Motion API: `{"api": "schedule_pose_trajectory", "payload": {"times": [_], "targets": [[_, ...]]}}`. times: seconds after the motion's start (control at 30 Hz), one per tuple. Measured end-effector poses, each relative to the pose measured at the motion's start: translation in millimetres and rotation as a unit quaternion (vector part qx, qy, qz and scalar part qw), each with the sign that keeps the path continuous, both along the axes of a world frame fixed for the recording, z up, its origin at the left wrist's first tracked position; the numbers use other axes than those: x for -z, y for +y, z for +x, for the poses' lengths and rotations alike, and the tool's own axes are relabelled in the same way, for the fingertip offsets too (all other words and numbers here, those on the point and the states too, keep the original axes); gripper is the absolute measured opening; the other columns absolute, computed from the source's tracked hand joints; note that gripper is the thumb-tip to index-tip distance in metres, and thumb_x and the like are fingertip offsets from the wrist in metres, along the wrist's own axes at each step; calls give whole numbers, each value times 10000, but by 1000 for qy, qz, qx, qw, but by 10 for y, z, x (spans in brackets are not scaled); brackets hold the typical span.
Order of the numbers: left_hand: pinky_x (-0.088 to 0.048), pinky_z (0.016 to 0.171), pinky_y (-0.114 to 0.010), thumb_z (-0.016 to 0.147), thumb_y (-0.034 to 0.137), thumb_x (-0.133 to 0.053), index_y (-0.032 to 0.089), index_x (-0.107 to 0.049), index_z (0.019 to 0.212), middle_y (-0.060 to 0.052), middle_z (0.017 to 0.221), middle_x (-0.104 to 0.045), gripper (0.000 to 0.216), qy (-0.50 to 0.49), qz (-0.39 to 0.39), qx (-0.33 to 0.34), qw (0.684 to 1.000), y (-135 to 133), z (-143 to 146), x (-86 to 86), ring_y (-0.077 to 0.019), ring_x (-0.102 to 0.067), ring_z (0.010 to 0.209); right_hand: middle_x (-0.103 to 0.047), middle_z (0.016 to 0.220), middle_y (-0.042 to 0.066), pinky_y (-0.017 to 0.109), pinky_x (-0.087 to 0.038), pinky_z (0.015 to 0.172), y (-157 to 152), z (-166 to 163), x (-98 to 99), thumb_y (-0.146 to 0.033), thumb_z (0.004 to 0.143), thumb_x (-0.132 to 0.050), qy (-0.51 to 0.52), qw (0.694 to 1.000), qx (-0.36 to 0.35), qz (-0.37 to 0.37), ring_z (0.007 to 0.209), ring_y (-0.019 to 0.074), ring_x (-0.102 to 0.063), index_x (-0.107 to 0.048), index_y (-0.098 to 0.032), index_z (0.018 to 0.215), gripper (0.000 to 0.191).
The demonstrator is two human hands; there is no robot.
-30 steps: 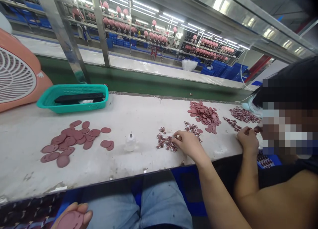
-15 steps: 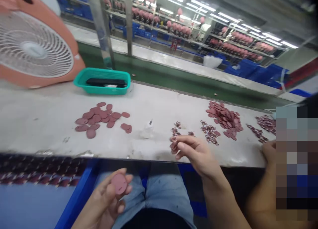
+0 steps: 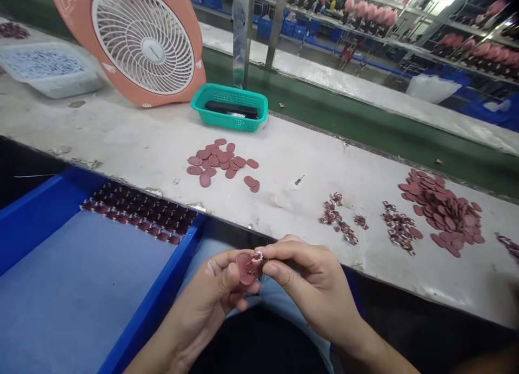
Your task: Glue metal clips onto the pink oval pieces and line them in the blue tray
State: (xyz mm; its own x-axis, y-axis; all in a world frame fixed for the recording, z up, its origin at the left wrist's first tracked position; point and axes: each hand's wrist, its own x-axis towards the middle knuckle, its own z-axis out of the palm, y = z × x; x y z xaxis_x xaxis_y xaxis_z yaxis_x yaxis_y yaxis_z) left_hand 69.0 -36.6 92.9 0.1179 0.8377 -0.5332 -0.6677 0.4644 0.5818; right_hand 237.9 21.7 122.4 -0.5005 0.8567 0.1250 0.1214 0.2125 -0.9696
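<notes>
My left hand [image 3: 211,295] holds a maroon oval disc [image 3: 244,266] over my lap, below the bench edge. My right hand [image 3: 312,282] pinches a small maroon-and-white piece [image 3: 257,260] against that disc, and the two hands meet at the fingertips. On the white bench [image 3: 121,136] lies a pile of the same maroon discs [image 3: 221,163] ahead of me. Small printed pieces [image 3: 336,217] are scattered to the right of it. A small white glue bottle [image 3: 290,187] lies tipped between them.
A blue bin [image 3: 81,287] at my left holds rows of finished pieces [image 3: 138,212] along its far edge. An orange fan [image 3: 138,39], a teal basket [image 3: 229,106] and a white tray [image 3: 44,71] stand at the back. More discs [image 3: 444,212] are heaped at the right, beside a green conveyor [image 3: 365,120].
My right hand left the small pieces on the bench and came down to meet my left hand, which rose with the disc. The view turned left and down; the neighbouring person is out of view.
</notes>
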Motion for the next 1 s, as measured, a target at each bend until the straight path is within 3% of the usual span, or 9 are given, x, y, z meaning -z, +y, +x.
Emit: {"api": "schedule_pose_trajectory", "payload": {"times": [0.13,0.57,0.77,1.0], "targets": [[-457,479,-140,547,520,-917,167,-810,786,-12,637,-646,440,-1,-8,-7,1000,-5,7,-23,-102,-601,598,-768,878,-17,337,-551,719,-17,-9,-7,-283,953,-659,-16,1000,-12,20,766,171,-699,-743,-393,1127,223],[-429,449,-137,528,541,-912,171,-787,722,-8,621,-631,436,-17,-6,-9,1000,-13,1,-19,-91,-578,557,-778,897,0,307,-578,725,27,-21,-64,-174,928,-678,-17,995,-44,87,766,158,-699,-730,-354,1168,304],[-414,457,-128,520,521,-920,153,-789,728,0,603,-627,443,-11,-28,-34,999,-21,20,-111,-74,-561,545,-784,910,-11,295,-567,716,33,-38,-60,-181,934,-673,-22,994,-52,92,761,152,-689,-742,-322,1125,247],[-384,438,-120,526,529,-916,152,-795,739,2,613,-617,450,-24,-20,-44,999,-24,35,-22,-67,-532,545,-780,862,-10,291,-561,700,49,-44,-49,-186,937,-669,-39,989,-59,129,739,152,-685,-742,-293,1090,200]]}}
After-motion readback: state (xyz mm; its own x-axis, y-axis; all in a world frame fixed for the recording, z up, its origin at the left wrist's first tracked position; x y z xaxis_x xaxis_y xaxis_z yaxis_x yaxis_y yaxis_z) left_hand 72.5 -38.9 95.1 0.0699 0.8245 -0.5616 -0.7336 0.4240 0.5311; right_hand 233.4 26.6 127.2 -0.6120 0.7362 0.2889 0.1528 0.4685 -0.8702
